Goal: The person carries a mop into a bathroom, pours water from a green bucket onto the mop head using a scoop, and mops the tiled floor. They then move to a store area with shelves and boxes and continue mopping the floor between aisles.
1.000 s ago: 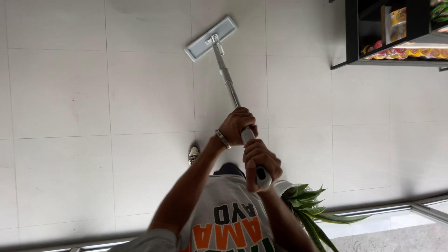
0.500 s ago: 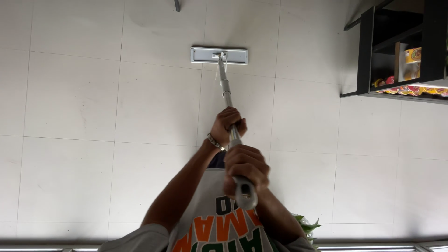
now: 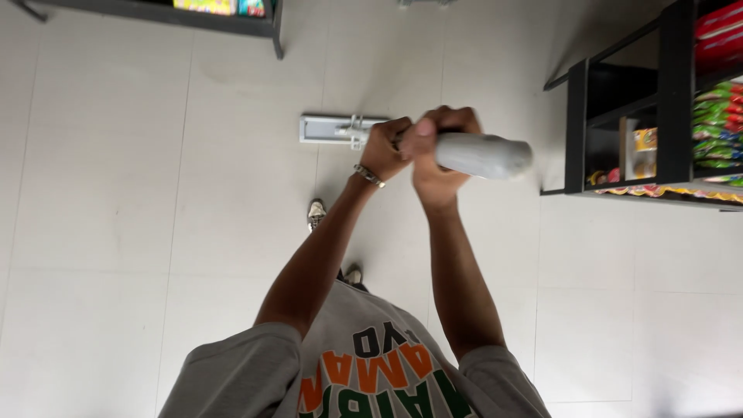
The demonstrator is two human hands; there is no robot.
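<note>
Down on the pale tiled floor, the flat mop head sat just ahead of the person's shoes. Both hands were wrapped tight round the grey mop handle: left hand, with a wrist bracelet, lower down, right hand touching it near the top end. Black shelves with colourful packets stood off to the right.

A flat mop is seen in the upper middle of the frame; its pale rectangular head lies flat on the light tiled floor; its grey handle end, thick and blurred, is pointed toward the right, gripped by both hands.
</note>
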